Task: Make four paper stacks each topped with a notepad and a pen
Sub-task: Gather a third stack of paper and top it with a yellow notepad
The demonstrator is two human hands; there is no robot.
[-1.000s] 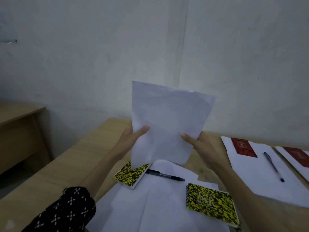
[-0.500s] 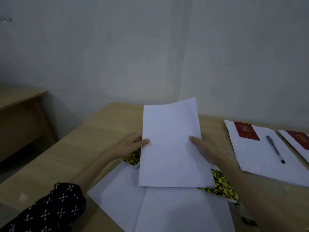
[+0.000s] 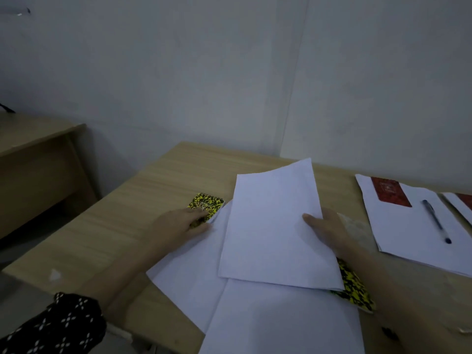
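Head view, inspection of stack assembly at the near left of the tabletop (image 3: 163, 180). The right hand (image 3: 329, 231) holds a sheaf of white paper (image 3: 275, 231) at its right edge, thumb on top and the other fingers hidden beneath; the sheaf lies askew over loose sheets (image 3: 275, 320) spread toward the near edge. The left hand (image 3: 178, 223) rests flat, fingers extended, on a yellow-and-black notepad (image 3: 205, 204) just left of the sheaf; whether it grips the pad cannot be told.

Handling assessment: the sheaf is light, limp and liable to fan or slide; support at both long edges appears advisable. The notepads look stiff and easily lifted by an edge.

Obstructions: a second yellow notepad (image 3: 353, 290) lies partly buried under the sheaf's right corner and would need freeing.

Surroundings: 1 completed stack (image 3: 408, 241) sits to the right with a red notepad (image 3: 389, 191) and a pen (image 3: 435, 221) on top; another red-topped stack (image 3: 459, 203) is cut off at the frame edge. A separate desk (image 3: 38, 154) stands at far left.
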